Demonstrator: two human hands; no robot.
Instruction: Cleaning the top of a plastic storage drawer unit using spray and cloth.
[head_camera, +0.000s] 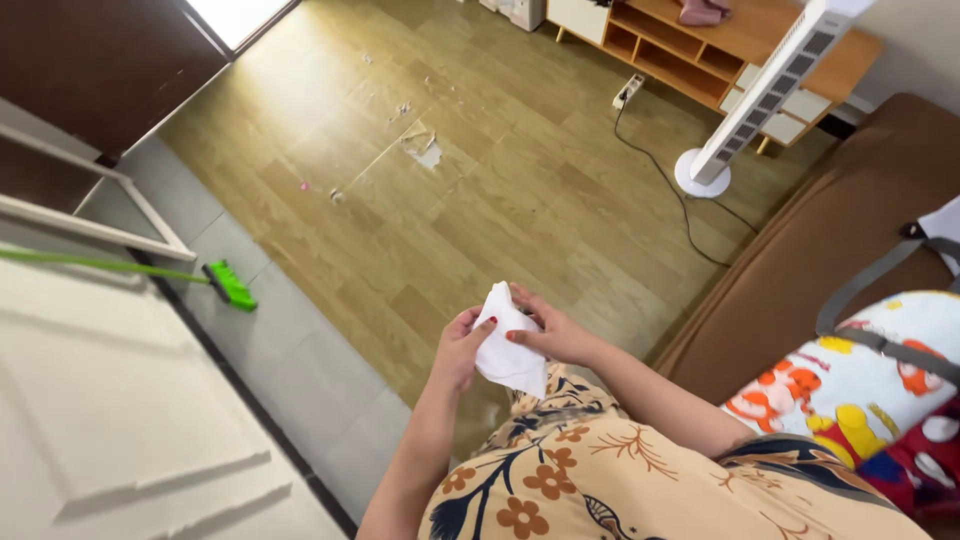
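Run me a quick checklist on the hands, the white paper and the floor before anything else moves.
1. Left hand grips the white paper: ok.
2. Right hand grips it too: ok.
3. Paper in one piece: cannot tell, it is crumpled.
4. Wooden floor free of litter: not ok, paper scraps lie there.
5. Green broom near at hand: ok, leaning by the door.
6. Black cable off the walkway: not ok, it trails to the white fan.
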